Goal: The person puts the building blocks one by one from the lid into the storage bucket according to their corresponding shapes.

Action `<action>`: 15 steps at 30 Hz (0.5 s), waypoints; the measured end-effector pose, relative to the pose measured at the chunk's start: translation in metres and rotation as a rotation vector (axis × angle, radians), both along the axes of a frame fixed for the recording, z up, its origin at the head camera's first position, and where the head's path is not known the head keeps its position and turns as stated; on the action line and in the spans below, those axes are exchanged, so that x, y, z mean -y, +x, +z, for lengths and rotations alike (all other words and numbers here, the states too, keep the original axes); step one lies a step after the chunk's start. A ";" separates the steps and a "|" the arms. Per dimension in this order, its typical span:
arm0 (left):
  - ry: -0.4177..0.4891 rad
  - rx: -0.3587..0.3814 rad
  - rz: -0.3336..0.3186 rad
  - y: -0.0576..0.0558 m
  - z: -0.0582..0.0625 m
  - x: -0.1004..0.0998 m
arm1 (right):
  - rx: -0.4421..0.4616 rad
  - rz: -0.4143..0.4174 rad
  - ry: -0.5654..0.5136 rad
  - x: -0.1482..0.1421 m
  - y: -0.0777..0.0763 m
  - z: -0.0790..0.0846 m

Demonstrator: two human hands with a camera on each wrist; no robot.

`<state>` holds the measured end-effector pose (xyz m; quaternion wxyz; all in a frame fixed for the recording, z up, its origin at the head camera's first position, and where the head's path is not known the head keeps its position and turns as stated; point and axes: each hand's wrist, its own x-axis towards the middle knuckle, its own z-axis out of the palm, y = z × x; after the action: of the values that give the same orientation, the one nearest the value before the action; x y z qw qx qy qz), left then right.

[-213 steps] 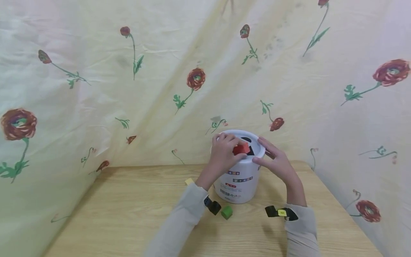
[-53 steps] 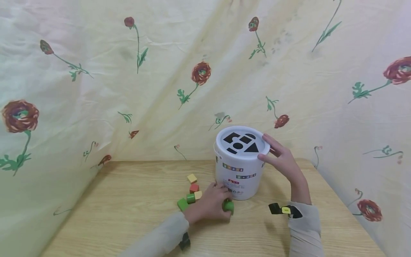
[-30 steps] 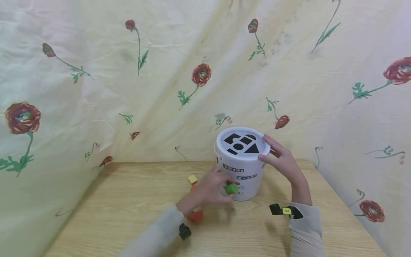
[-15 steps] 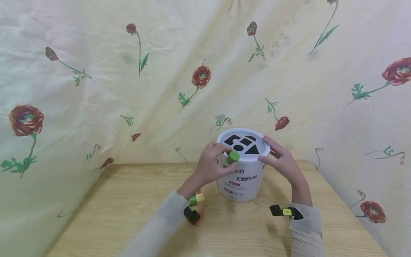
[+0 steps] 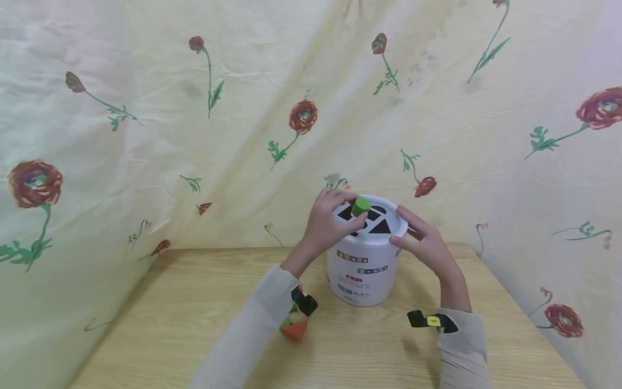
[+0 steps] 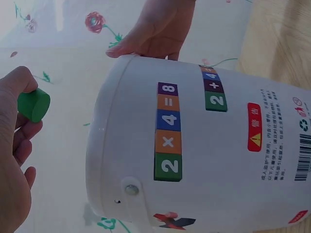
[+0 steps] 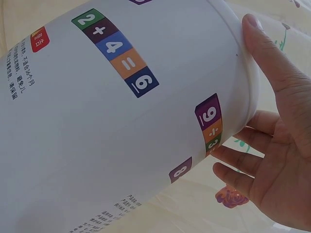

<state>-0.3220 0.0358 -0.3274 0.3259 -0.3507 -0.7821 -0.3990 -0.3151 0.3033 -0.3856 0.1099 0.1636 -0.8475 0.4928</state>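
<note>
My left hand (image 5: 324,222) pinches a green cylinder block (image 5: 361,206) between thumb and fingers, over the lid (image 5: 396,219) of a white bucket (image 5: 359,278). Black shape-cut holes show in the lid; the hand and block cover some of them. In the left wrist view the green cylinder (image 6: 35,105) is just beyond the lid's edge, apart from it. My right hand (image 5: 428,247) grips the bucket's right rim, thumb on the near side and fingers on the far side. The right wrist view shows that thumb at the rim and the fingers bent behind the bucket.
Left of the bucket, a red block (image 5: 295,330) and a green block (image 5: 285,322) lie on the wooden table (image 5: 369,351); the left sleeve and wrist camera (image 5: 305,302) partly hide the pile. A flower-patterned cloth (image 5: 243,135) hangs close behind the bucket.
Earlier my left hand held a red block at the lid. It then took the green cylinder from the table and lifted it over the lid. My right hand stays on the rim.
</note>
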 end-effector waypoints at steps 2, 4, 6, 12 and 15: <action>0.015 0.036 -0.002 -0.004 0.000 -0.003 | 0.002 0.001 0.000 0.000 0.000 0.000; 0.033 0.089 -0.009 -0.007 -0.001 -0.005 | 0.005 0.000 0.001 0.000 0.000 0.001; 0.040 0.143 -0.012 -0.010 -0.004 -0.007 | 0.005 0.001 0.005 0.000 0.001 0.001; 0.052 0.283 -0.011 -0.018 -0.014 -0.015 | 0.011 -0.002 0.002 0.000 0.002 0.004; 0.059 0.352 -0.011 -0.021 -0.020 -0.017 | 0.017 0.005 -0.012 0.001 0.003 0.004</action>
<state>-0.3432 0.0529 -0.3470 0.1921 -0.2700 -0.8130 -0.4788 -0.3117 0.3027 -0.3815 0.1027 0.1608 -0.8451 0.4994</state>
